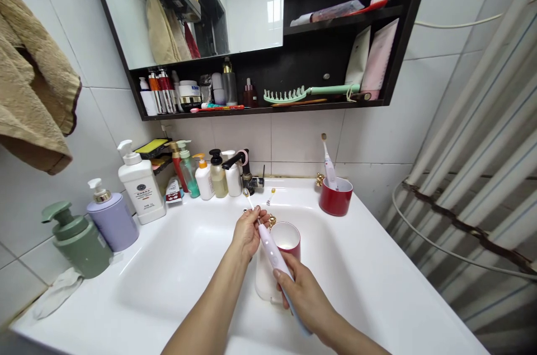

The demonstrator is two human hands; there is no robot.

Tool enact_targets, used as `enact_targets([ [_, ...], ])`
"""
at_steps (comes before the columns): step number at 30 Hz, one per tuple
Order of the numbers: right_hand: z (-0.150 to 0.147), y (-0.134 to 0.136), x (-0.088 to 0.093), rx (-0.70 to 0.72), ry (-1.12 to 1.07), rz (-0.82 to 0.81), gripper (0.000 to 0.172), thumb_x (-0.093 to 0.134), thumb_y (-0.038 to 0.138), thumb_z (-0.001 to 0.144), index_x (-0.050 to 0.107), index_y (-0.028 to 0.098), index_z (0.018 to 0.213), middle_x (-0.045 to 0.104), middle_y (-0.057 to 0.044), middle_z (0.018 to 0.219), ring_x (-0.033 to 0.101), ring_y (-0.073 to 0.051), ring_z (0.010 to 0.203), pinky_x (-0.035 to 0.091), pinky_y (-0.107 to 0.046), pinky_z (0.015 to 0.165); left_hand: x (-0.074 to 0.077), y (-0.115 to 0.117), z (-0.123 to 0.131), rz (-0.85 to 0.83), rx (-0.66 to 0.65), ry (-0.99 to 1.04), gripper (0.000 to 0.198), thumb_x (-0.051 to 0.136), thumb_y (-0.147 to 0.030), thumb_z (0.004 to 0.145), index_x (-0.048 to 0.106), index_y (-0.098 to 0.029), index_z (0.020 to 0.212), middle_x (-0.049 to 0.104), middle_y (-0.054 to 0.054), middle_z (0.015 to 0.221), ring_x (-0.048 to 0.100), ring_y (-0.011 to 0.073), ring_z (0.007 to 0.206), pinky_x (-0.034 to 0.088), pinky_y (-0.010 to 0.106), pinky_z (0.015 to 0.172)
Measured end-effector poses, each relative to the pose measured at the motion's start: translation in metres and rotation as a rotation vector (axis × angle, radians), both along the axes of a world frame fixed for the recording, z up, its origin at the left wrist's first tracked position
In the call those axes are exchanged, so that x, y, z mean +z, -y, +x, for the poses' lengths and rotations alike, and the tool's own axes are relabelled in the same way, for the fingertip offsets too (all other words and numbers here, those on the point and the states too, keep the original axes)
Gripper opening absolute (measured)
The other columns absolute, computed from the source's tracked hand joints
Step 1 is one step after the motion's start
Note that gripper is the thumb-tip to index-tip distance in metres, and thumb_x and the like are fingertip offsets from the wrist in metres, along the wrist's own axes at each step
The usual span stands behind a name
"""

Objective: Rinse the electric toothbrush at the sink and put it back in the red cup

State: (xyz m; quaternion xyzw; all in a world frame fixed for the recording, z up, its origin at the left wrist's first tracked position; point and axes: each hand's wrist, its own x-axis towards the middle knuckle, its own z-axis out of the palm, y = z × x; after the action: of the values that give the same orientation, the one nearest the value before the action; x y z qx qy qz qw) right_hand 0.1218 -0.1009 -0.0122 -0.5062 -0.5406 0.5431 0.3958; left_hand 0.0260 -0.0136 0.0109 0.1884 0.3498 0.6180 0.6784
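Note:
Over the basin, my right hand [304,290] is closed round the lower part of a pale pink electric toothbrush handle [271,246], which tilts up and to the left. My left hand [248,232] pinches a small white toothbrush head [248,197] at the handle's top end. Whether the head is fully seated on the shaft, I cannot tell. Below the handle stands a red cup [289,237] with a white inside, on a whitish tray [265,282] in the basin. Another brush head [272,194] lies on the sink's back ledge.
A red cup [336,203] with an electric toothbrush [329,167] in it stands at the back right. The black faucet [245,167] is behind my hands. Several pump bottles, including a white one [142,187], line the left. A shelf cabinet [268,113] overhangs the sink.

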Motion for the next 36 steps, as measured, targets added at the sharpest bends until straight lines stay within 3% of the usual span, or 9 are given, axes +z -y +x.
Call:
enact_targets([
  [9,0.003,-0.003,0.003,0.029,-0.059,-0.064,0.034,0.039,0.035,0.069,0.038,0.018,0.098,0.041,0.005,0.056,0.039,-0.004,0.036,0.031,-0.018,0.036,0.001,0.003,0.002,0.077,-0.023,-0.032,0.01,0.039,-0.015,0.071,0.047,-0.011,0.068,0.056,0.004,0.058,0.056,0.0111,0.053,0.044,0.024,0.058],
  [15,0.004,-0.001,0.001,0.09,-0.227,-0.123,0.025,0.035,0.04,0.071,0.04,0.018,0.081,0.041,0.005,0.057,0.036,-0.003,0.035,0.027,-0.017,0.034,-0.009,0.003,0.006,0.127,-0.097,-0.122,0.006,0.044,-0.017,0.068,0.046,-0.012,0.066,0.057,0.004,0.057,0.055,0.0116,0.053,0.042,0.023,0.054],
  [29,0.004,-0.003,-0.003,0.125,-0.335,-0.078,0.028,0.036,0.041,0.071,0.039,0.018,0.086,0.04,0.005,0.057,0.036,-0.003,0.038,0.027,-0.018,0.039,-0.008,0.005,0.008,0.244,-0.156,-0.106,0.015,0.052,-0.026,0.062,0.045,-0.013,0.065,0.054,0.0,0.052,0.053,0.01,0.049,0.04,0.025,0.058],
  [36,0.0,-0.001,-0.004,0.054,-0.27,-0.038,0.026,0.036,0.042,0.071,0.038,0.018,0.081,0.039,0.006,0.053,0.035,-0.003,0.037,0.029,-0.019,0.039,-0.004,0.01,0.011,0.278,-0.218,-0.112,0.016,0.052,-0.026,0.061,0.044,-0.013,0.065,0.053,0.0,0.052,0.051,0.0085,0.047,0.039,0.023,0.057],
])
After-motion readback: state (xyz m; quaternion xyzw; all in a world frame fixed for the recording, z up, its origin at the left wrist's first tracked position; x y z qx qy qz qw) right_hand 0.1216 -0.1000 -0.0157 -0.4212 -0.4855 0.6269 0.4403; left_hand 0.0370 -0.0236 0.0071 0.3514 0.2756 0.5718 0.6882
